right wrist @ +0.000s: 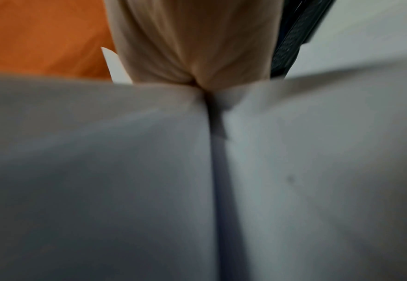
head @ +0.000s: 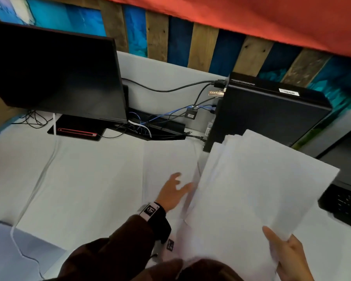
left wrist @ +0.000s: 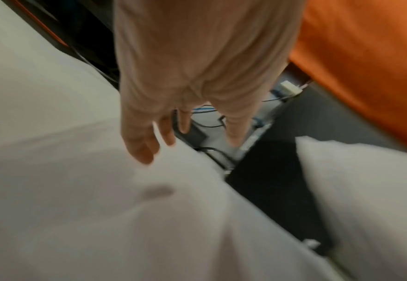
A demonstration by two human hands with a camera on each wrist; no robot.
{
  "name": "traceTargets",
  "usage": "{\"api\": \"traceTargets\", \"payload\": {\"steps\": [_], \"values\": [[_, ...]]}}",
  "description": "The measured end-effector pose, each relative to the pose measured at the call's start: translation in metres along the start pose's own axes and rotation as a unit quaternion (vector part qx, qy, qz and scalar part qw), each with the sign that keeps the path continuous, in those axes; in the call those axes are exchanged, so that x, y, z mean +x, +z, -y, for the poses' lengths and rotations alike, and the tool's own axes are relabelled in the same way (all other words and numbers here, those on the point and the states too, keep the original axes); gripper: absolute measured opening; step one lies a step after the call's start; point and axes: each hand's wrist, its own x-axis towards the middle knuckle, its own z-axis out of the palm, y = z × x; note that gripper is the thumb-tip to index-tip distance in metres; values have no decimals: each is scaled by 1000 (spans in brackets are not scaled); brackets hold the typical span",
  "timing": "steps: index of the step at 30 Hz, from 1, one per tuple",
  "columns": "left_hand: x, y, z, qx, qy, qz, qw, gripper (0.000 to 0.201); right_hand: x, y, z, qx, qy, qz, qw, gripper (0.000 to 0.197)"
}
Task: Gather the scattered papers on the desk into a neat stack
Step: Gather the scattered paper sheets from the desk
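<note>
Right hand [head: 290, 258]: gripping the sheaf of papers [head: 257, 185] at its near corner, lifting it tilted above the desk [head: 79, 179] — beside the black computer case [head: 267, 112].
Left hand [head: 173, 191]: fingers [left wrist: 139, 146] spreading loose, grasping nothing, hovering over a loose sheet [head: 168, 159] — whether touching, unclear.

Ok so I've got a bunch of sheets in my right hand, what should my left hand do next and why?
Probably lower the left hand onto the loose sheet lying flat beneath it and slide it toward the held bundle. That hand is open and holds nothing, while the right hand already grips the bundle.
</note>
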Motion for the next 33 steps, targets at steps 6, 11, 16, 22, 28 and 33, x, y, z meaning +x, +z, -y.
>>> {"api": "traceTargets", "payload": {"steps": [6, 11, 16, 22, 28, 33], "values": [[47, -42, 25, 349, -217, -185, 893, 75, -22, -30, 11, 31, -29, -104, 994, 16], [69, -46, 30, 254, -231, -140, 929, 73, -25, -38, 5, 20, -26, -83, 996, 62], [64, -46, 35, 328, -239, -180, 896, 73, -27, -29, 7, 65, -25, -49, 996, 40], [71, -52, 35, 191, -227, -176, 939, 81, -21, -22, 8, 76, -28, -25, 996, 26], [52, -63, 41, 152, -108, -109, 976, 37, -16, -8, 13, 80, -9, 25, 996, 20], [-1, -86, 29, 84, 33, -112, 990, 33, -3, 34, 30, 101, 14, 99, 990, 27]]}}
